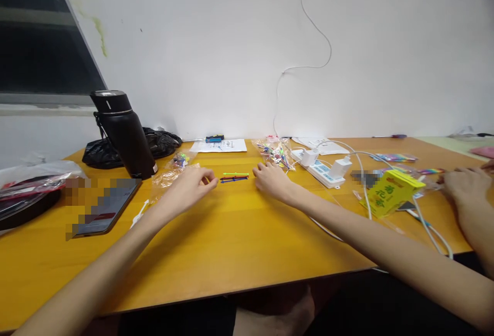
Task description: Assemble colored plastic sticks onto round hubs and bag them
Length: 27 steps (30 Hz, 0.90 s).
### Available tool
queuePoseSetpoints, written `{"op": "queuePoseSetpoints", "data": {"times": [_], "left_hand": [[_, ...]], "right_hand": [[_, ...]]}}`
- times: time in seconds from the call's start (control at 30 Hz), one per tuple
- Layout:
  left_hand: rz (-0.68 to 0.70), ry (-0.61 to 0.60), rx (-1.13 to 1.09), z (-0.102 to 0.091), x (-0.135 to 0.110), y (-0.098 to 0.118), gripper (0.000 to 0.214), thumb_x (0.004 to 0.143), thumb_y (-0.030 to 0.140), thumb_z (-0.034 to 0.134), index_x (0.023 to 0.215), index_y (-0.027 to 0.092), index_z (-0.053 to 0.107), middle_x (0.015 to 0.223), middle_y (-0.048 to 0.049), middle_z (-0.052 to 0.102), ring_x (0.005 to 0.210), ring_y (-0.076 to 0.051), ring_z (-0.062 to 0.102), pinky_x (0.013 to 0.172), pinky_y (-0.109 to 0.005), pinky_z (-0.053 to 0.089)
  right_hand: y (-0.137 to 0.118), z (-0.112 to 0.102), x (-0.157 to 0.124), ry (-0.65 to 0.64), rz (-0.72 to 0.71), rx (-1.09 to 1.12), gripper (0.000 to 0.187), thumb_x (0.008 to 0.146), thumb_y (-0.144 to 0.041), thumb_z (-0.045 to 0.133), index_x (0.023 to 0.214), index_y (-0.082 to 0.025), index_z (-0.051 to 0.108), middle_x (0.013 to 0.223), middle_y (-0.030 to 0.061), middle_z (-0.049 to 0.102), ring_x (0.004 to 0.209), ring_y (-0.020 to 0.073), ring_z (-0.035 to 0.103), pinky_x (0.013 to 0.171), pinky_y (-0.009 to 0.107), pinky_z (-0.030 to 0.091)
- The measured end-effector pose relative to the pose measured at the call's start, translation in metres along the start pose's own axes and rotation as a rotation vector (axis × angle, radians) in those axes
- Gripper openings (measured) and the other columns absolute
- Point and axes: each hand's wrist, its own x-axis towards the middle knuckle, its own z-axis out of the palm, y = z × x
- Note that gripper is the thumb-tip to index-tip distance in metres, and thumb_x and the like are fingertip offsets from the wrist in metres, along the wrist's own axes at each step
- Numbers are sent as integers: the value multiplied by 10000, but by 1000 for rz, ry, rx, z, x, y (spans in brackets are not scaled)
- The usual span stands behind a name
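Note:
Three slim plastic sticks with arrow-shaped tips lie side by side between my hands: a green arrow [236, 174], a red arrow [235, 177] and a blue arrow [233, 180]. My left hand [192, 188] is just left of their tips, its fingers loosely bent with a gap before the thumb and nothing visible in it. To the right of their other ends is my right hand [272, 179], fingers slightly curled and apart, holding nothing I can see. A clear bag of small coloured pieces [276, 152] lies behind my right hand. Another crinkled clear bag [173, 176] lies behind my left hand.
On the left stand a black bottle [125, 140] and a phone [110, 210], near a white arrow [139, 213]. Rightward are a power strip [324, 171] with white cables, a yellow box [391, 192] and another person's hand [465, 187]. A screwdriver [214, 139] and paper [227, 145] lie by the wall.

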Motion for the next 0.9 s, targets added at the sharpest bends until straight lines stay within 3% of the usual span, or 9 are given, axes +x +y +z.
{"op": "queuePoseSetpoints", "data": {"times": [0.07,0.17,0.3,0.4,0.53,0.63,0.73,0.8,0.9], "left_hand": [[8,-41,-119,15,9,-1,346,925,435,475,803,195,693,846,-51,730,779,-228,653,729,-320,455],[-6,-52,-394,42,16,-7,290,920,445,533,937,201,689,1012,-75,742,925,-245,686,836,-346,499],[-83,-77,-806,73,13,-18,327,874,426,655,1115,205,637,1239,-122,692,1093,-243,683,986,-377,504],[-146,-148,-1054,81,10,-23,421,851,409,715,1200,202,600,1238,-124,708,1154,-235,677,1078,-392,465],[-222,-197,-1206,82,9,-25,482,831,395,763,1236,191,599,1110,-114,769,1108,-243,710,1110,-422,446],[-232,-189,-1281,83,11,-26,444,833,361,771,1209,175,626,1163,-137,757,1108,-249,715,1120,-429,446],[-246,-193,-1323,84,12,-26,437,833,332,778,1201,158,621,1212,-169,735,1122,-255,712,1142,-449,429],[-247,-200,-1313,84,12,-26,435,834,332,780,1195,155,613,1212,-180,733,1118,-260,715,1143,-463,428],[-231,-199,-1297,83,11,-24,425,839,351,778,1178,157,610,1194,-180,741,1118,-267,716,1135,-470,435]], "right_hand": [[4,4,1,-28,18,26,256,908,-108,526,1098,-97,699,1110,194,696,1008,301,684,829,345,483],[4,5,4,-4,3,152,215,908,-148,570,1067,-124,713,1079,152,726,948,260,706,789,306,491],[-10,3,8,80,-87,723,177,874,-176,645,1034,-166,721,998,82,764,871,193,711,778,269,509],[-22,1,8,167,-219,927,159,896,-206,642,1037,-168,706,1017,69,754,882,174,700,820,285,524],[-29,1,5,186,-343,938,146,914,-215,647,1045,-178,698,1035,64,726,908,168,680,866,306,516],[-23,6,5,202,-294,800,193,991,-231,540,1109,-177,684,1101,83,702,970,183,661,903,323,492],[-11,16,5,207,-192,370,290,1017,-158,432,1208,-123,647,1200,154,649,1101,247,600,972,383,433],[-3,25,4,170,-173,129,315,1004,-134,435,1256,-107,622,1222,173,626,1143,280,558,970,394,410],[5,35,2,128,-173,-30,338,995,-132,449,1299,-138,596,1216,155,627,1137,283,541,935,376,399]]}}
